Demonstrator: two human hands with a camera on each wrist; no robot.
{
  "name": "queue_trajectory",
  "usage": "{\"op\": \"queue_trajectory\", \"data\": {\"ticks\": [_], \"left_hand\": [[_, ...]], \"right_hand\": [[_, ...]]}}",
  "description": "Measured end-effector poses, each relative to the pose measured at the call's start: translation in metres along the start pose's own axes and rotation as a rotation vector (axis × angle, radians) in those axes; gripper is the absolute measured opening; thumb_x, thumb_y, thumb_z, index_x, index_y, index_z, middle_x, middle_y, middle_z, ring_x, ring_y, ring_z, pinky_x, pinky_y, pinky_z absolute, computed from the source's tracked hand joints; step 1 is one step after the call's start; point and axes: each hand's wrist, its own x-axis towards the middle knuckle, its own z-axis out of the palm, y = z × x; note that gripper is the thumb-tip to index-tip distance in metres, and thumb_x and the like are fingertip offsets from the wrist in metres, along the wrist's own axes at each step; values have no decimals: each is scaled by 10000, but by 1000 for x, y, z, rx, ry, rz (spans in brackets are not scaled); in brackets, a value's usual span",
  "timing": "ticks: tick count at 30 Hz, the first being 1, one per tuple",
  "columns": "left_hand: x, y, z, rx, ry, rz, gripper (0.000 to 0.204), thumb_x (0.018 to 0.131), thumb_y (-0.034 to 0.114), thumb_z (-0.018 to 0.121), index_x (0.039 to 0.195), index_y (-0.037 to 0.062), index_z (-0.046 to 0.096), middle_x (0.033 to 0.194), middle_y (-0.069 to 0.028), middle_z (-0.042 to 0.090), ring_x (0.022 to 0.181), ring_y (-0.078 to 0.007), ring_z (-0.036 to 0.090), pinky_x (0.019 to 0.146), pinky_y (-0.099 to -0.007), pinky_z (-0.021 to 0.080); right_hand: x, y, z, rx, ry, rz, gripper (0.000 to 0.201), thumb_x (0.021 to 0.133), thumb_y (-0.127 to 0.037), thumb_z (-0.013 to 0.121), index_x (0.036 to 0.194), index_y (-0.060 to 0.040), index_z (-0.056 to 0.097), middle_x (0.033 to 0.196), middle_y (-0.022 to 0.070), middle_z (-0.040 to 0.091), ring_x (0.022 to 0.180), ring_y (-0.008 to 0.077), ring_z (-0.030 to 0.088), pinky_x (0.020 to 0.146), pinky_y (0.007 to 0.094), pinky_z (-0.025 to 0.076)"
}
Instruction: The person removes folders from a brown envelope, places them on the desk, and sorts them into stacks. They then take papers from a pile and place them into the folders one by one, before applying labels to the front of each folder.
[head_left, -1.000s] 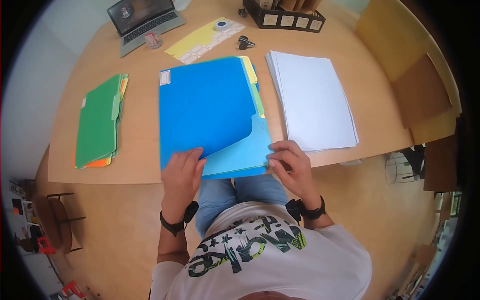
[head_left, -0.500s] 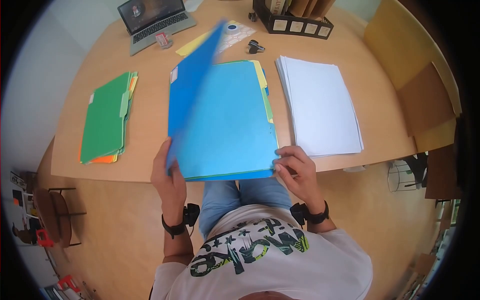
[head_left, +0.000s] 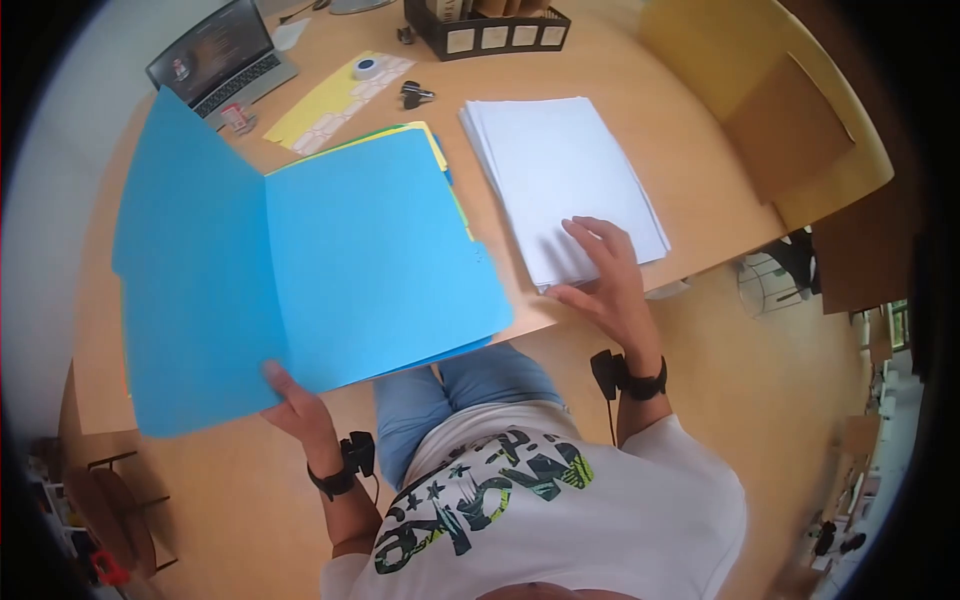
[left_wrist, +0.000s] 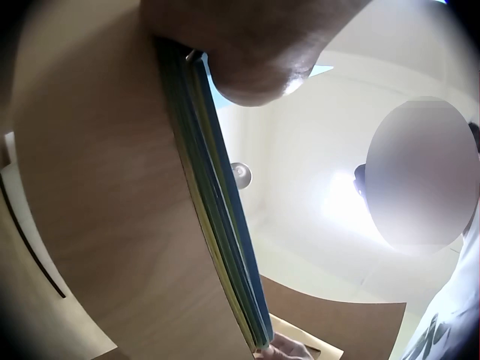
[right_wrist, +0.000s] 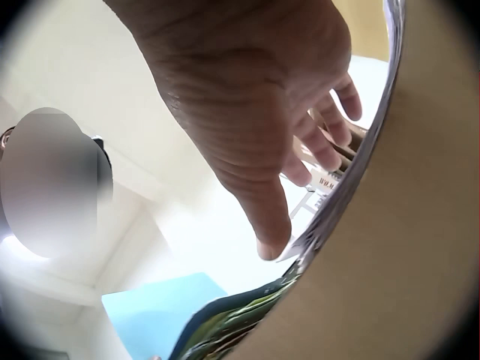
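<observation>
A light blue folder (head_left: 375,250) lies spread open on a stack of folders, its cover (head_left: 195,280) tilted up on the left. The left hand (head_left: 303,415) holds the folder's lower edge by the fold, thumb on top. In the left wrist view the stack's edges (left_wrist: 221,202) run below that hand (left_wrist: 255,45). Over the lower part of the white paper stack (head_left: 565,180) is the right hand (head_left: 615,285), fingers apart and slightly bent, thumb by the near edge. The right wrist view shows this hand (right_wrist: 247,112) beside the paper edges (right_wrist: 349,191).
A laptop (head_left: 225,65) stands at the back left. Behind the folders are a yellow sheet with labels (head_left: 330,110), a tape roll (head_left: 367,68) and a dark clip-like object (head_left: 416,95). A black organizer (head_left: 490,40) and a yellow panel (head_left: 760,110) stand farther right.
The dark blue cover has swung over to the left, showing the light blue inside. The right hand has left the folder's corner for the white paper. The head view has shifted right.
</observation>
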Motion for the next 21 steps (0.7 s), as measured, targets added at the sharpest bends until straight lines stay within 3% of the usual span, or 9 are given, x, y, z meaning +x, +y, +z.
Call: {"op": "queue_trajectory", "data": {"ticks": [3,9,15,18,21], "left_hand": [[1,-1,5,-40,35,18,356,1025,184,412,1171,-126,508,1112,-190,595,972,-258,585,847,-350,472],[1,8,4,-53,41,-18,372,1028,205,416,1172,-127,504,1104,-188,596,964,-246,586,838,-343,477],[2,13,8,-62,55,-3,391,1030,230,420,1165,-125,513,1099,-187,600,956,-241,589,830,-342,479],[2,12,8,-43,51,6,406,1030,246,423,1166,-125,513,1098,-188,601,954,-243,590,826,-343,481],[1,10,7,-42,46,5,417,1030,259,425,1166,-125,515,1095,-188,603,950,-244,592,817,-342,484]], "right_hand": [[-10,19,8,-17,-96,9,513,709,-344,786,1132,-84,657,1190,98,589,1123,299,516,963,413,391],[-15,25,11,30,-117,29,445,747,-316,769,1132,-116,668,1206,78,595,1109,305,522,964,412,389],[-19,45,19,52,-56,31,210,798,-200,725,924,-37,680,1117,129,621,1001,296,555,811,379,450],[-23,42,25,168,53,181,150,791,-125,710,846,3,654,993,148,642,874,290,581,710,352,464],[-21,33,22,202,24,348,145,772,-81,722,855,15,652,888,121,650,778,250,584,664,325,467]]}}
